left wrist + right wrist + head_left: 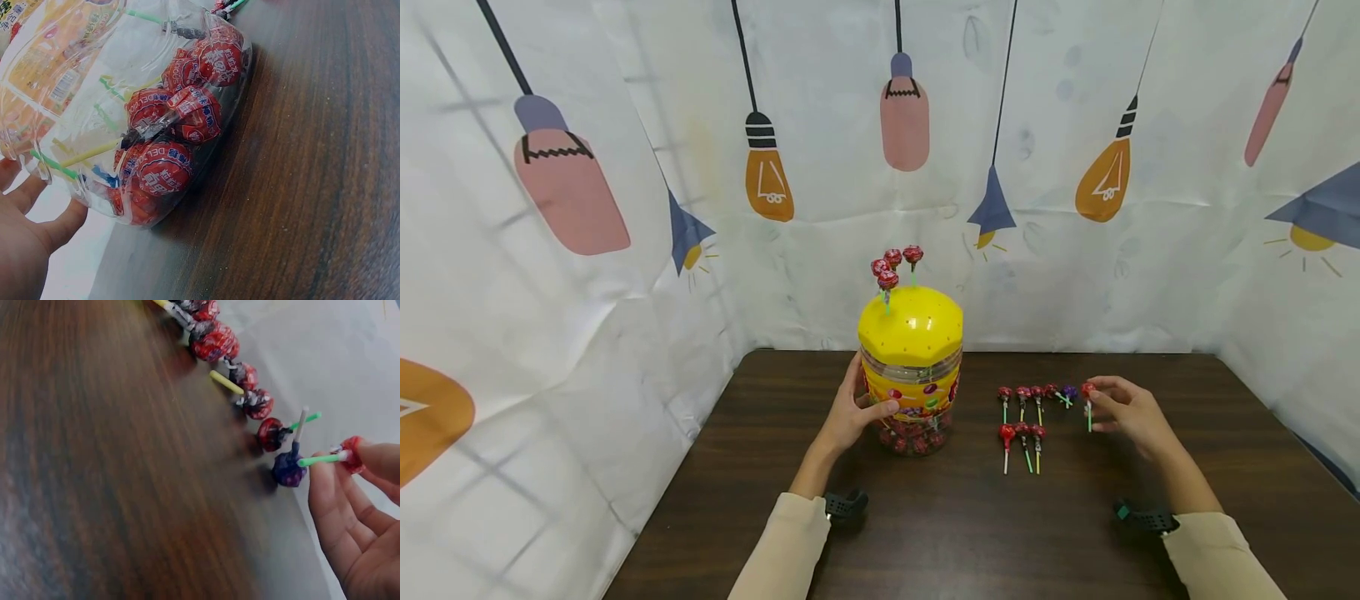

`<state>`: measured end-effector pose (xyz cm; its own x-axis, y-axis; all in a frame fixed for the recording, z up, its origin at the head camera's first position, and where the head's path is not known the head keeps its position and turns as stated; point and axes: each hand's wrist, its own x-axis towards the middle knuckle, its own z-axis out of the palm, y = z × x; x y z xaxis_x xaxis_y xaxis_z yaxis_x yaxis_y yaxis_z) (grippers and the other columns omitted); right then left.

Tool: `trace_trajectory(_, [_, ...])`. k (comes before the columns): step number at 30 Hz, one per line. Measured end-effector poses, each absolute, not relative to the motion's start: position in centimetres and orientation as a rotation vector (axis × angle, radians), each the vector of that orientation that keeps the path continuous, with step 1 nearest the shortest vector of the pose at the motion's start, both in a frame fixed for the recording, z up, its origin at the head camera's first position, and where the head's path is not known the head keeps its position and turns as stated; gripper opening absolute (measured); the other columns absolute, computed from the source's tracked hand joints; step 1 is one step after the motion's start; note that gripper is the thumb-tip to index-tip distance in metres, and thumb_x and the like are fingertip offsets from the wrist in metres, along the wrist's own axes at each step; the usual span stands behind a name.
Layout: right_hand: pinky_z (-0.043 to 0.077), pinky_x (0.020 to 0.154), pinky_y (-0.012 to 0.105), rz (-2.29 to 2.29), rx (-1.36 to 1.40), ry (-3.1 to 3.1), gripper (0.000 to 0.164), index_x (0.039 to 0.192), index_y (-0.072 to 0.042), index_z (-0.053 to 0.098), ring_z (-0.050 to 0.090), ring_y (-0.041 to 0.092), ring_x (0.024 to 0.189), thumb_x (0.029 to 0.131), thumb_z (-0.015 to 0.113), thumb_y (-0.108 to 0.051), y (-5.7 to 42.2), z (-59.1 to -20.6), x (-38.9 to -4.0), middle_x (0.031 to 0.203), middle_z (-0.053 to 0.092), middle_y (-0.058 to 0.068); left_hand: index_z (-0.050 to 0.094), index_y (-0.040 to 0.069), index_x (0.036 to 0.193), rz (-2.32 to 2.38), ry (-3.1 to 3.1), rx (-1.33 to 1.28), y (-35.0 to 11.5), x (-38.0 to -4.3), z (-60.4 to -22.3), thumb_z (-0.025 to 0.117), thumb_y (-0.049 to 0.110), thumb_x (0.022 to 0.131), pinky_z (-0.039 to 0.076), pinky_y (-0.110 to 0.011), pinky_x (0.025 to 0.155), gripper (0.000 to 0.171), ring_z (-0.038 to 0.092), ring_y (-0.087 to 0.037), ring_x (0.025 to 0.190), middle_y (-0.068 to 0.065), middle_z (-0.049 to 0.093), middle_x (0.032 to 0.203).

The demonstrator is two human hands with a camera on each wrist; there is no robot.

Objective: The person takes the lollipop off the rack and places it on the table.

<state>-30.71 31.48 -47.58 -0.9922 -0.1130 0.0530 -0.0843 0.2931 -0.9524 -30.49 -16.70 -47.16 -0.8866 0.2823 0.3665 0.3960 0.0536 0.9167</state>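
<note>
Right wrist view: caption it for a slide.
The right hand pinches a red-wrapped lollipop near a purple one, with more red lollipops on the dark table.

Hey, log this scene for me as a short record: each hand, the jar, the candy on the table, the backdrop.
Left hand: holds jar by its side
Right hand: pinches red lollipop with green stick
Jar: upright, lollipops inside
Lid: yellow, on jar, four lollipops standing in it
Table: brown; two rows of lollipops, a purple lollipop among them
Backdrop: white, printed with lamps
</note>
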Motion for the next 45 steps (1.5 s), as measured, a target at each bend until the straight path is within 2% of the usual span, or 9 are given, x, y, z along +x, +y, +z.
trace_trajectory(4, [0.064, 0.076, 0.037, -1.774, -0.136, 2.481, 0.055, 0.143, 0.005, 0.046, 0.073, 0.015, 0.089, 0.105, 0.059, -0.032, 31.7, -48.1, -30.9, 0.109, 0.07, 0.003, 0.015, 0.044, 0.161, -1.967, -2.225, -0.707, -16.6, -30.5, -47.0, 0.079, 0.045, 0.087, 0.028, -0.071, 0.118, 0.098, 0.039, -0.033, 0.145, -0.003, 0.039, 0.159])
trace_trajectory(12, [0.064, 0.08, 0.038, -1.654, -0.117, 2.453, 0.053, 0.144, 0.006, 0.046, 0.073, 0.014, 0.093, 0.105, 0.059, -0.029, 32.0, -48.8, -31.0, 0.123, 0.067, 0.02, 0.016, 0.041, 0.162, -1.975, -2.216, -0.722, -16.5, -30.6, -47.0, 0.079, 0.041, 0.089, 0.028, -0.071, 0.118, 0.097, 0.039, -0.034, 0.146, -0.003, 0.039, 0.159])
trace_trajectory(23, [0.062, 0.078, 0.034, -1.556, -0.165, 2.442, 0.046, 0.136, 0.004, 0.055, 0.07, 0.017, 0.092, 0.104, 0.061, -0.028, 31.8, -48.6, -31.0, 0.109, 0.07, 0.01, 0.015, 0.043, 0.162, -1.98, -2.211, -0.721, -16.5, -30.6, -46.9, 0.079, 0.04, 0.089, 0.028, -0.071, 0.119, 0.097, 0.038, -0.032, 0.146, -0.002, 0.038, 0.16])
trace_trajectory(45, [0.062, 0.077, 0.033, -1.465, -0.136, 2.476, 0.045, 0.131, 0.009, 0.054, 0.067, 0.02, 0.09, 0.103, 0.064, -0.025, 31.4, -48.0, -30.3, 0.11, 0.068, 0.015, 0.015, 0.042, 0.162, -1.958, -2.211, -0.729, -16.7, -30.7, -47.3, 0.079, 0.042, 0.088, 0.029, -0.071, 0.118, 0.098, 0.04, -0.034, 0.144, -0.004, 0.041, 0.157])
